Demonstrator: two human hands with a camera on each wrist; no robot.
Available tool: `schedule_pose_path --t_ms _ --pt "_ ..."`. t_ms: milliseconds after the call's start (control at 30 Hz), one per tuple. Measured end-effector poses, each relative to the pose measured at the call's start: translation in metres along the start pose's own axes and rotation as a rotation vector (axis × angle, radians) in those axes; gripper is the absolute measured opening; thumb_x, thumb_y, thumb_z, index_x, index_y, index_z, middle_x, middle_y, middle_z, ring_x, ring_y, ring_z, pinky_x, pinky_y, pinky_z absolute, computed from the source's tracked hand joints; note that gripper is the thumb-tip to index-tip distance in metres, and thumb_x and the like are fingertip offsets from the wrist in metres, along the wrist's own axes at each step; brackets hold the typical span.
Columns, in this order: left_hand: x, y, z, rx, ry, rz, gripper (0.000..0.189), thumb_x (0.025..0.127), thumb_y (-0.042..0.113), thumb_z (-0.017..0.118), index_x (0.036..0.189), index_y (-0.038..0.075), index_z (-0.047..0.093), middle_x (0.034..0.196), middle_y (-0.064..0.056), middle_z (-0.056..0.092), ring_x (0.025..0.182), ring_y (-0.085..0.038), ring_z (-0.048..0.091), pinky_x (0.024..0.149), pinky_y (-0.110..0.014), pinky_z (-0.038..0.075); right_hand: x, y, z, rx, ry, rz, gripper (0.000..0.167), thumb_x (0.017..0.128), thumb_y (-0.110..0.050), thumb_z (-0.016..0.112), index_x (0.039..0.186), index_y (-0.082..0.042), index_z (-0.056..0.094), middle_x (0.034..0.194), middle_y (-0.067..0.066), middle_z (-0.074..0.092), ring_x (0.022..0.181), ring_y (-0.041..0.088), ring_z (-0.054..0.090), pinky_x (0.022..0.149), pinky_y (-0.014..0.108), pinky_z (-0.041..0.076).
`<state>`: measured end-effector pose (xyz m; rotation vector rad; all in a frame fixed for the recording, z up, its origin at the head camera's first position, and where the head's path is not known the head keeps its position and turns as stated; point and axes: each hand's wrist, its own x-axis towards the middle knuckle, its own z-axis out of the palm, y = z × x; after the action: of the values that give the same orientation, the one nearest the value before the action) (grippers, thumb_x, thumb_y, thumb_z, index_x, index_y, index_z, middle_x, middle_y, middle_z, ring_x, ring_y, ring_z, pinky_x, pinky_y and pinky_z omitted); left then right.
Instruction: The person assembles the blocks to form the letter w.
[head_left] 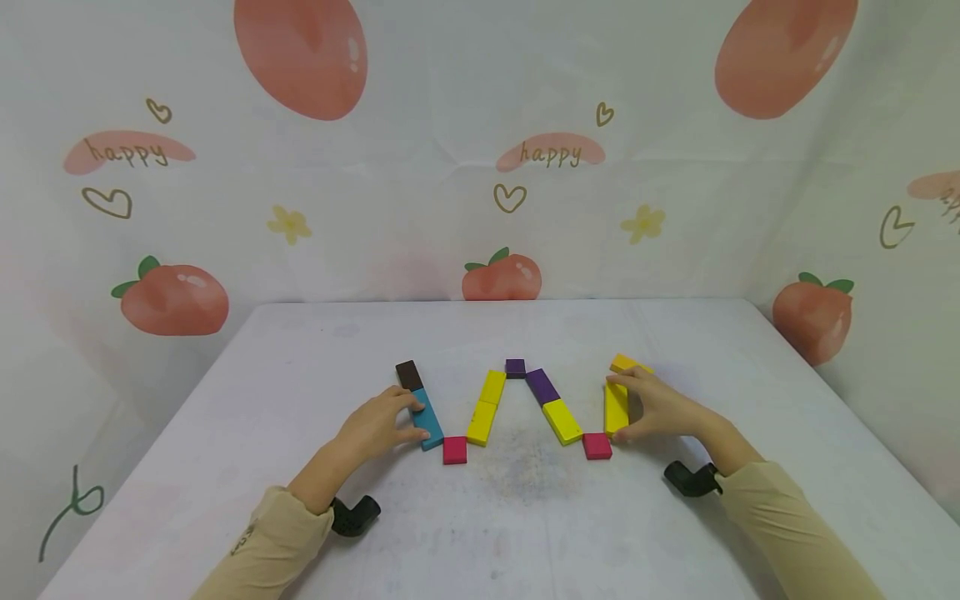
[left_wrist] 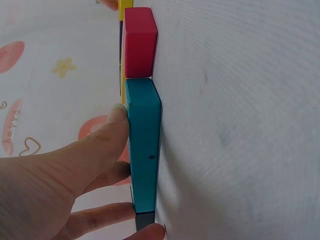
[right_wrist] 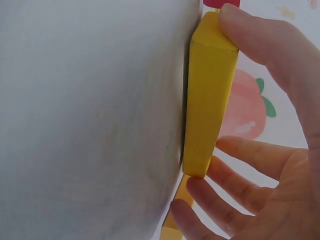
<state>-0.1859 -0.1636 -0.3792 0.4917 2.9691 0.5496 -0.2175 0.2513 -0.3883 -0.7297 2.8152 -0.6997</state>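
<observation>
My left hand [head_left: 378, 423] rests its thumb and fingers on top of a blue block [head_left: 428, 421], which lies flat with a dark brown block [head_left: 409, 375] at its far end. In the left wrist view the fingers are fairly straight and one fingertip lies beside the dark block. A red block [head_left: 454, 450] sits at the blue block's near end. With thumb at the near end and fingers at the far end, my right hand [head_left: 660, 406] pinches a yellow block [right_wrist: 210, 100]. Beyond it lies an orange-yellow block [head_left: 630, 363], partly behind the fingers.
Between the hands, yellow blocks [head_left: 487, 408], a small purple block [head_left: 515, 368], a longer purple block [head_left: 542, 387], another yellow block [head_left: 562, 422] and a second red block [head_left: 597, 446] form a zigzag on the white table [head_left: 510, 533]. A patterned cloth [head_left: 420, 167] hangs behind.
</observation>
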Motion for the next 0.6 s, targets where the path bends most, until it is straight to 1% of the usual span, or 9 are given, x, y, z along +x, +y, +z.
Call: schedule_pose_path --t_ms 200,367,600 --pt "0.0 -0.0004 0.0002 0.0 0.001 0.002 0.043 0.08 0.031 0.072 0.114 0.008 0.064 0.129 -0.019 0.053 0.116 -0.037 0.054 0.096 -0.049 0.048 0.0 -0.0007 0.0001 -0.013 -0.003 0.004 0.085 0.068 -0.034 0.082 0.133 0.006 0.044 0.132 0.029 0.041 0.115 0.04 0.045 0.098 0.06 0.041" --pt "0.0 -0.0002 0.0001 0.0 0.0 0.004 0.043 0.08 0.031 0.072 0.115 0.007 0.064 0.129 -0.019 0.053 0.116 -0.037 0.054 0.096 -0.049 0.048 0.0001 -0.0016 -0.0004 -0.017 -0.006 -0.001 0.085 0.068 -0.034 0.082 0.133 0.006 0.044 0.134 0.03 0.039 0.117 0.042 0.044 0.098 0.062 0.04" --pt "0.0001 0.0 -0.0001 0.002 0.002 0.004 0.043 0.08 0.031 0.072 0.114 0.007 0.064 0.129 -0.019 0.054 0.117 -0.037 0.053 0.096 -0.049 0.048 0.0003 -0.0035 -0.0001 -0.001 -0.018 0.018 0.085 0.069 -0.035 0.081 0.134 0.005 0.043 0.136 0.031 0.036 0.12 0.043 0.041 0.098 0.064 0.038"
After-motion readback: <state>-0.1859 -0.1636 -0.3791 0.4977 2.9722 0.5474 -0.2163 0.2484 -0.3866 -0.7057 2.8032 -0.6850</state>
